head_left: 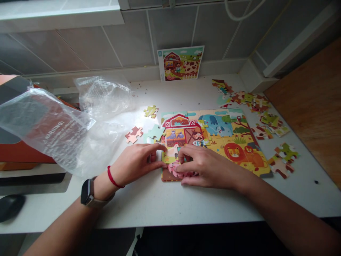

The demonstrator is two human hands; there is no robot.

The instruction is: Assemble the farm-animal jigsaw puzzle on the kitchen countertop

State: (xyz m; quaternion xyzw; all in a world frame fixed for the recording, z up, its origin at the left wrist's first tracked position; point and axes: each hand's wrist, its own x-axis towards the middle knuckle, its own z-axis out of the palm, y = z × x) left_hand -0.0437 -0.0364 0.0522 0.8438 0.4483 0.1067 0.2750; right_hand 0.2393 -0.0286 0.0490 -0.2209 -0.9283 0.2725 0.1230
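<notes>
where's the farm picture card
In the head view, the farm picture card stands propped against the tiled wall at the back of the white counter, just beyond the jigsaw puzzle and right of the clear plastic bag.

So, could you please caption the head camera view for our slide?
Left hand and right hand touch the lower-left corner of a farm jigsaw puzzle, with its picture card propped behind.

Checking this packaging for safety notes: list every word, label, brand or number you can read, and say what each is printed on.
"WARNING:" in white capitals on the clear plastic bag; the smaller print beneath it is too small to read.
A small mark at the top left corner of the farm picture card is too small to read.
</notes>
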